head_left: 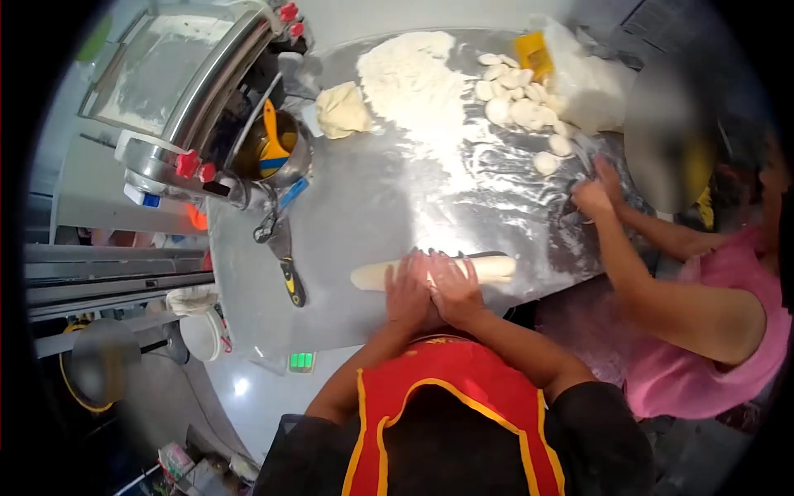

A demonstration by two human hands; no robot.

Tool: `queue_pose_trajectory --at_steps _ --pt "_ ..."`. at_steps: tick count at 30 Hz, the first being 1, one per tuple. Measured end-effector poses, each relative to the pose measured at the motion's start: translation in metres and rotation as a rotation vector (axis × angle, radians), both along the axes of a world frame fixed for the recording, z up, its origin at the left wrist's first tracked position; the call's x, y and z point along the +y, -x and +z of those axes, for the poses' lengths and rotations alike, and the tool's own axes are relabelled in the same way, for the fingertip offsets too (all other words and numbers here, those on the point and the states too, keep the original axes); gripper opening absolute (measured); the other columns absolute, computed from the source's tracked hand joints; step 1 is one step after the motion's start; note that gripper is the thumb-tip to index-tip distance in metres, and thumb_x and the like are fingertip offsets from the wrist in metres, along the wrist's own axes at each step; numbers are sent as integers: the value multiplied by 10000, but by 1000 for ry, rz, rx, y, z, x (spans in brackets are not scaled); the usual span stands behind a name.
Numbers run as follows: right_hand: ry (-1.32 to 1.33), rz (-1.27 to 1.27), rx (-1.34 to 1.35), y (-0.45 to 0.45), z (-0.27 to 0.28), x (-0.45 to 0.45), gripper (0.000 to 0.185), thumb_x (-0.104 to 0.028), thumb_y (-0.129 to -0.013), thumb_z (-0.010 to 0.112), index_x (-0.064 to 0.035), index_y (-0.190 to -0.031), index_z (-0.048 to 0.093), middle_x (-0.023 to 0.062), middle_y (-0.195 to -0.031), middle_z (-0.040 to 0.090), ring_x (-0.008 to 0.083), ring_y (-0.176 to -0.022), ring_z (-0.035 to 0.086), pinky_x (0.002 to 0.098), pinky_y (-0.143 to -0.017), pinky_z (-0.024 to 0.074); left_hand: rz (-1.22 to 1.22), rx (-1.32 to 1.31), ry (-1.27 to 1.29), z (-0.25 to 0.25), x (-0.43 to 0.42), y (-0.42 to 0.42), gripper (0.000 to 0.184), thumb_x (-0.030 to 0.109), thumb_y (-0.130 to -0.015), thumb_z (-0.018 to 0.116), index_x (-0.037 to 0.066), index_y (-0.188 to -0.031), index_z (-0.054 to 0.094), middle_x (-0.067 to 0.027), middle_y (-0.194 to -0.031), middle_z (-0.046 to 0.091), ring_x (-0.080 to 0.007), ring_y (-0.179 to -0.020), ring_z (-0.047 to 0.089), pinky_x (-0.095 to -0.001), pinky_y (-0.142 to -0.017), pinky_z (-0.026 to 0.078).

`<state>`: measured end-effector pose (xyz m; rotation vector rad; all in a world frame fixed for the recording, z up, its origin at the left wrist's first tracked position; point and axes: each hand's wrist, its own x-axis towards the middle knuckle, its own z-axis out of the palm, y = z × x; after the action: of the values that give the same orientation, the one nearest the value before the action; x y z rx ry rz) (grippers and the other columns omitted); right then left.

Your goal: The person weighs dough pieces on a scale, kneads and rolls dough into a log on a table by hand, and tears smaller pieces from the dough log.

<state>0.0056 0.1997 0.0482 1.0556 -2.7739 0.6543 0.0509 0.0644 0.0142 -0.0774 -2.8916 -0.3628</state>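
Note:
A long pale roll of dough [496,267] lies crosswise near the front edge of the metal table [331,215]. My left hand [408,289] rests flat on its middle, fingers stretched forward. Close beside it, my right hand [454,285] also presses flat on the dough with its fingers spread. The two hands touch or nearly touch at the thumbs. Both ends of the roll stick out past my hands, and its middle is hidden under them.
Flour [413,74] covers the back of the table, beside a dough lump [343,112]. Flat dough pieces [521,103] lie at back right, near a co-worker's hands [597,194]. At left are a pot [294,161] with a brush [271,140], a scraper [291,281] and a roller machine [215,83].

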Motion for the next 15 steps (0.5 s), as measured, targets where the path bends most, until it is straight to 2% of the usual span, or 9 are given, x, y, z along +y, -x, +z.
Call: queue_pose_trajectory --at_steps 3,6,7,10,13,14,15 --pt "-59 -79 -8 20 -12 -15 506 -230 -866 509 -45 -1335 469 146 -1383 471 288 -1255 463 556 -1070 243 50 -96 -99 -5 -6 29 531 243 -872 493 65 -1369 435 -59 -1444 415 -242 -1323 386 -523 -1064 260" --pt "-136 -124 -76 63 -19 -26 518 -248 -881 478 -77 -1369 436 147 -1422 414 295 -1313 387 583 -1067 223 75 -283 -70 -3 -12 77 512 245 -895 469 73 -1375 423 -71 -1443 408 -228 -1345 353 -534 -1077 232" --pt "-170 -135 -71 78 -16 -29 520 -261 -891 468 -86 -1379 423 147 -1441 386 298 -1336 352 590 -1068 215 97 -217 -51 -7 -14 90 485 250 -893 464 100 -1354 453 -89 -1435 418 -237 -1364 323 -521 -1111 175" --pt "-211 -205 -18 121 -18 -38 532 -300 -913 455 -93 -1400 393 147 -1485 312 318 -1380 264 606 -1070 197 121 -71 53 -1 -22 132 459 232 -906 444 97 -1345 455 -99 -1441 412 -249 -1367 317 -533 -1078 218" --pt "-237 -315 -5 130 -16 -42 554 -345 -928 448 -92 -1414 366 148 -1502 279 333 -1398 219 612 -1074 186 192 64 135 4 -23 154 438 223 -914 429 93 -1331 466 -113 -1398 456 -262 -1324 374 -507 -1047 268" --pt "-245 -358 -9 130 -14 -42 562 -361 -933 445 -92 -1419 358 148 -1505 274 337 -1401 209 612 -1076 182 106 -104 70 9 -24 150 434 226 -920 423 92 -1330 465 -114 -1383 470 -263 -1307 393 -495 -1041 278" --pt "-231 -418 -70 117 -13 -40 578 -355 -915 487 -91 -1414 362 151 -1489 304 364 -1374 260 615 -1073 185 15 -275 6 14 -28 143 430 228 -925 417 92 -1330 463 -115 -1367 483 -264 -1289 411 -484 -1036 289"
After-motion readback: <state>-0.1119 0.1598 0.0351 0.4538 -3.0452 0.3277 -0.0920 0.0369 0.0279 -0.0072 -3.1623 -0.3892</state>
